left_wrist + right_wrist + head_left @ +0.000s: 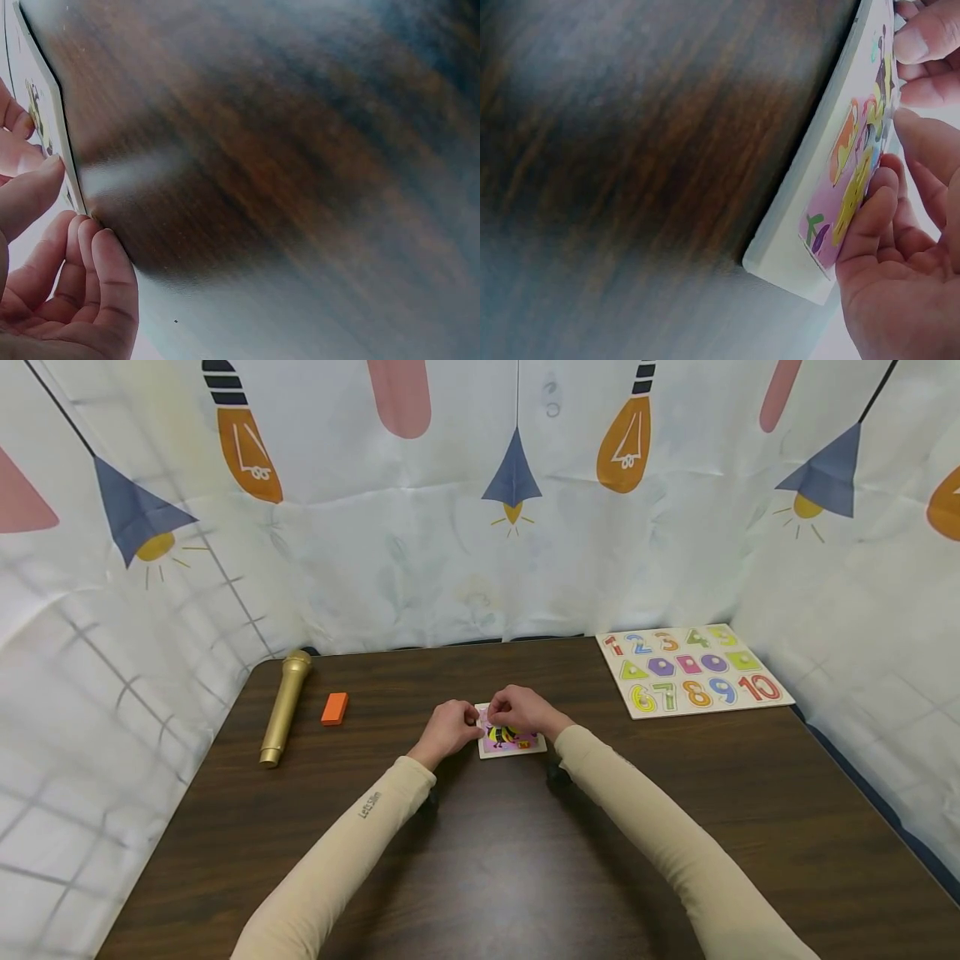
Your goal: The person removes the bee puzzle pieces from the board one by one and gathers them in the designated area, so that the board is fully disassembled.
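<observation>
A small picture board with a bee on a pink ground lies flat on the dark wooden table, its pale rim showing thick in the right wrist view. At its left edge is my left hand, holding the board with the thumb over the face and the curled fingertips against the rim. My right hand reaches over the top of the board from the right. Its bent fingers touch the colourful picture, the thumb close beside them; whether they pinch a piece I cannot tell.
A number and shape puzzle board lies at the back right of the table. On the left are a gold microphone-shaped stick and a small orange block. A printed curtain hangs behind the table's far edge.
</observation>
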The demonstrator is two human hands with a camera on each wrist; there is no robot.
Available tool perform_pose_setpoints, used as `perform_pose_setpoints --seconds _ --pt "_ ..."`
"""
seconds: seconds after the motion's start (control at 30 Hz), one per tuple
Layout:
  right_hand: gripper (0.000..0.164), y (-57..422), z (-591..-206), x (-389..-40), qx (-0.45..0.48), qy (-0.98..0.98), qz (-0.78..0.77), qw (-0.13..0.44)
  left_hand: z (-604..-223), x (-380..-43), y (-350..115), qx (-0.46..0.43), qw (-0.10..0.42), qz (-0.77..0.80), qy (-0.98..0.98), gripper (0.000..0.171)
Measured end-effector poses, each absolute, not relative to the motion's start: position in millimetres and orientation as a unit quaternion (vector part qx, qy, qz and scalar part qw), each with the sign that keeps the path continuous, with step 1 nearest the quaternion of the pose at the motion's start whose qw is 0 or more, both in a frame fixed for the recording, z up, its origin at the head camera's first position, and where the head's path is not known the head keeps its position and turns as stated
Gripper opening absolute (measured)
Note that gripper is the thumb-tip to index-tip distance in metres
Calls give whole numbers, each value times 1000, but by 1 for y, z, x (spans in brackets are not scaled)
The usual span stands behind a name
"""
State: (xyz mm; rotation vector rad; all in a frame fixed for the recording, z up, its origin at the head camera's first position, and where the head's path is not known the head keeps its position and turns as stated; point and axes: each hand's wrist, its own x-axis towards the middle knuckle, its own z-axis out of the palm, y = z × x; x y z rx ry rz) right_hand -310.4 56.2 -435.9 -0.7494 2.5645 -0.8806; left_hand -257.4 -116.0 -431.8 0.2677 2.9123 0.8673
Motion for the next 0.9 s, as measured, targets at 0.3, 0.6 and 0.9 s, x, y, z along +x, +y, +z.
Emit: perform_pose_setpoints --seconds 0.3,0.6,0.9 --pt "9 57 -439 -314 -275 898 -308 156 -433 -259 -117 84 50 292 951 26" --pt "8 57 -438 -310 -267 905 -297 149 -436 -262 -114 71 44 292 953 23" --pt "11 56 -438 -313 -303 897 -289 142 -433 -262 -112 53 50 294 953 24"
